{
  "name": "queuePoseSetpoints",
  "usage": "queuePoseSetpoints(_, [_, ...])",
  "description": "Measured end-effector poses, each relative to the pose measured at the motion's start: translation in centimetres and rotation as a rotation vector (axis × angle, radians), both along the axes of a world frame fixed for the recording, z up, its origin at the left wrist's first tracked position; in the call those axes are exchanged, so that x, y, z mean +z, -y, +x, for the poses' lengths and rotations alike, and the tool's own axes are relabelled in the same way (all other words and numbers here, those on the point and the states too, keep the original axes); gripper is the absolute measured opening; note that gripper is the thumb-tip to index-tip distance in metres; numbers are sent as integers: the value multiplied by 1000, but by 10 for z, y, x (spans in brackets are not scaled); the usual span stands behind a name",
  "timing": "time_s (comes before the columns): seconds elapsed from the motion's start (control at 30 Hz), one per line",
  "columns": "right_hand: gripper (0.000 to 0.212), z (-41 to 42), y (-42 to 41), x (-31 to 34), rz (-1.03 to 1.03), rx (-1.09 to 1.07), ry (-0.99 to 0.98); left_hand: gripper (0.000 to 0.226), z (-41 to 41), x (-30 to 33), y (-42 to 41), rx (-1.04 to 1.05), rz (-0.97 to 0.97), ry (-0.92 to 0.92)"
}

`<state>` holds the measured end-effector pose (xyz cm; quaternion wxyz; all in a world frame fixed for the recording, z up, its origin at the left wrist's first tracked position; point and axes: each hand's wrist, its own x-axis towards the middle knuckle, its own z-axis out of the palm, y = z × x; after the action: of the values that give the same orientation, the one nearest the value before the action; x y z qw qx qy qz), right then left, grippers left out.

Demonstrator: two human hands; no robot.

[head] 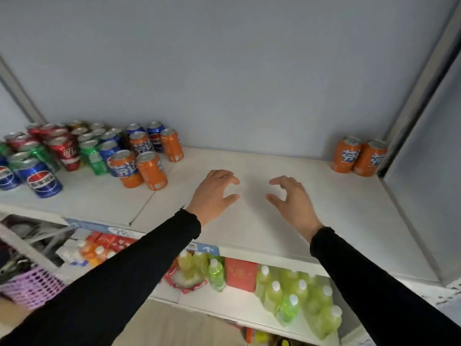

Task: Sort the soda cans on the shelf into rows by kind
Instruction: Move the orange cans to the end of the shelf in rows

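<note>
A mixed cluster of soda cans crowds the left end of the white shelf point(249, 161): red cans point(65, 152), green cans point(93, 157), blue cans point(43, 179) and several orange cans point(151, 169). Two orange cans point(345, 154) point(370, 158) stand side by side in the far right corner. My left hand point(214, 193) and my right hand point(290, 198) hover over the bare middle of the shelf, fingers curled apart, holding nothing. Both arms wear black sleeves.
A grey back wall and a metal upright point(419, 91) bound the shelf at the right. The lower shelf holds green drink bottles point(294, 293), orange bottles and a red box point(240, 274). A pink basket point(32, 287) sits lower left.
</note>
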<state>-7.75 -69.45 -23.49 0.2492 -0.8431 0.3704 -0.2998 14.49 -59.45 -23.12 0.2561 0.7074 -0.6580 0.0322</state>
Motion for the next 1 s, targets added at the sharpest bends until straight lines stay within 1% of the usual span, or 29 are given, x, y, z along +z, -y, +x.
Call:
queuePoseSetpoints(0.2, [30,81,-54,4,84,151,62,37,69,9,-85,140,-32,-31])
queuePoseSetpoints(0.33, [29,139,-74,10,217,193,135,46,128,13,-117,198,-145,-75])
queuePoseSetpoints(0.43, [40,190,-80,11,329,205,161,60,182,12,-129,248,-225,-73])
queuePoseSetpoints(0.53, [60,244,-82,11,434,214,139,77,235,8,-131,293,-281,-167])
queuePoseSetpoints(0.63, [80,289,-86,8,531,265,90,91,277,-3,-124,254,-224,-292])
queuePoseSetpoints(0.73, [91,317,-89,1,539,287,57,100,297,-10,-114,171,-125,-449])
queuePoseSetpoints(0.83, [90,328,-90,-7,515,228,35,106,306,-16,-103,97,-76,-568])
queuePoseSetpoints(1.0, [83,337,-97,-13,472,127,52,100,317,-24,-97,47,-54,-634])
